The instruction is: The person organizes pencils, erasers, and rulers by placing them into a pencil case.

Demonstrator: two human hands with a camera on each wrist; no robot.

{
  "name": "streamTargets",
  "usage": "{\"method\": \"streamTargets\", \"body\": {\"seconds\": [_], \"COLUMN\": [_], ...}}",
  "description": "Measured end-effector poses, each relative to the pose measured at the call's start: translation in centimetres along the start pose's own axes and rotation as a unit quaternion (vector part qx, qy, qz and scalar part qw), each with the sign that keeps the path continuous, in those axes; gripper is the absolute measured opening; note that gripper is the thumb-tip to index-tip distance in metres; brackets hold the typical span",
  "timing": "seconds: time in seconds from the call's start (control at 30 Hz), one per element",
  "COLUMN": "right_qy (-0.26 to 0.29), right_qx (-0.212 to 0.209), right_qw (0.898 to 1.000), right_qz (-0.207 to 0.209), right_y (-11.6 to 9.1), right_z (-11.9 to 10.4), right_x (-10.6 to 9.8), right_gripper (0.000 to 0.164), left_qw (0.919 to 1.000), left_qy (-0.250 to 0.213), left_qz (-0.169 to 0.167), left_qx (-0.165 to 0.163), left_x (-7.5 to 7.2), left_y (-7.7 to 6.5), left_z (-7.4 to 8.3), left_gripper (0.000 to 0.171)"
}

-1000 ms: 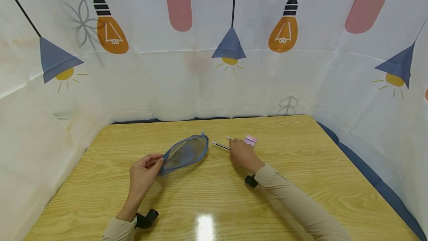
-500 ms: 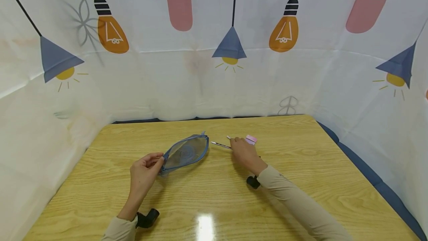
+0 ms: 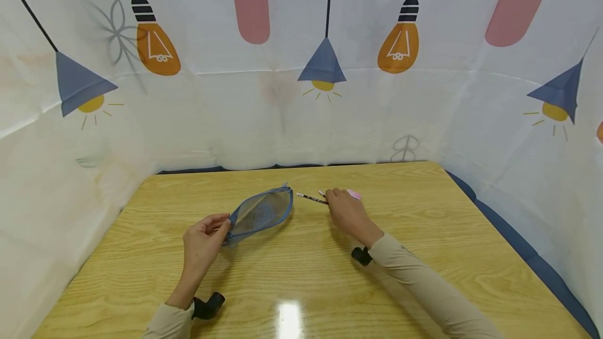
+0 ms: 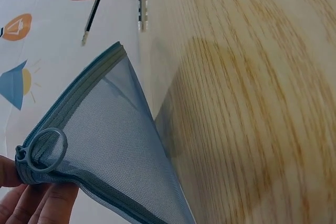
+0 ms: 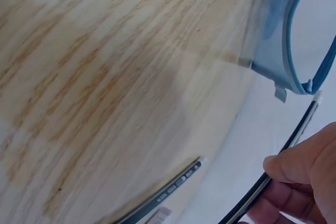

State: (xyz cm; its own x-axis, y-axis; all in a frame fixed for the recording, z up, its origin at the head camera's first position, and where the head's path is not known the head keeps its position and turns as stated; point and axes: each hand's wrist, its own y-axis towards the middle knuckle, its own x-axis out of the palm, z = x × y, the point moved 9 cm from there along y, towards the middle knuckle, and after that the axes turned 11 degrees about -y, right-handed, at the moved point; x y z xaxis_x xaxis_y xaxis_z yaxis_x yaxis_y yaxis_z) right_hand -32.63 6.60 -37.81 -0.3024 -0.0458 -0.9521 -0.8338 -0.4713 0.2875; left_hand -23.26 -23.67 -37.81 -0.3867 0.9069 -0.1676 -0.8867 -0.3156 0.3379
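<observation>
My left hand (image 3: 204, 245) pinches the near corner of a blue mesh zip pouch (image 3: 264, 209) and holds it tilted, its mouth spread apart. A round zipper pull (image 4: 64, 150) hangs by the fingers in the left wrist view. My right hand (image 3: 349, 214) pinches a dark striped pencil (image 5: 252, 195) between thumb and fingers, raised above the table. Its white-tipped end points at the pouch's mouth, a small gap away in the head view. Another dark pencil (image 5: 168, 191) lies on the table below, mostly hidden by the hand in the head view.
A pink block (image 3: 354, 194), partly hidden, lies just beyond my right hand on the wooden table (image 3: 292, 266). A white cloth (image 3: 212, 119) printed with lamps surrounds the table's back and sides. Black wrist cameras (image 3: 209, 306) jut from both wrists.
My right hand has lifted the pencil off the table and shifted slightly right, covering more of the pink block. The left hand and pouch stay almost still.
</observation>
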Motion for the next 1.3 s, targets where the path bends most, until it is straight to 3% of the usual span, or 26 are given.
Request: {"method": "streamTargets", "body": {"seconds": [0.23,0.53,1.07,1.3], "right_qy": [0.001,-0.002,0.04,0.069], "right_qx": [-0.04,-0.09,-0.152,-0.172], "right_qw": [0.997,0.99,0.968,0.958], "right_qz": [0.059,0.107,0.196,0.22], "right_y": [-0.3,-0.7,-0.9,-1.0], "right_z": [-0.7,-1.8,-3.3,-4.0], "right_x": [-1.3,-2.4,-3.9,-4.9], "right_gripper": [0.006,0.017,0.019,0.018], "left_qw": [1.0,0.9998,0.9997,0.9995], "left_qy": [-0.001,-0.011,-0.022,-0.026], "left_qz": [0.003,0.0,-0.007,-0.011], "left_qx": [-0.001,0.018,0.003,0.017], "left_x": [-0.1,0.0,0.3,0.5], "left_y": [0.0,-0.1,-0.3,-0.2], "left_z": [0.1,0.5,0.1,0.4], "left_gripper": [0.012,0.014,0.014,0.013]}}
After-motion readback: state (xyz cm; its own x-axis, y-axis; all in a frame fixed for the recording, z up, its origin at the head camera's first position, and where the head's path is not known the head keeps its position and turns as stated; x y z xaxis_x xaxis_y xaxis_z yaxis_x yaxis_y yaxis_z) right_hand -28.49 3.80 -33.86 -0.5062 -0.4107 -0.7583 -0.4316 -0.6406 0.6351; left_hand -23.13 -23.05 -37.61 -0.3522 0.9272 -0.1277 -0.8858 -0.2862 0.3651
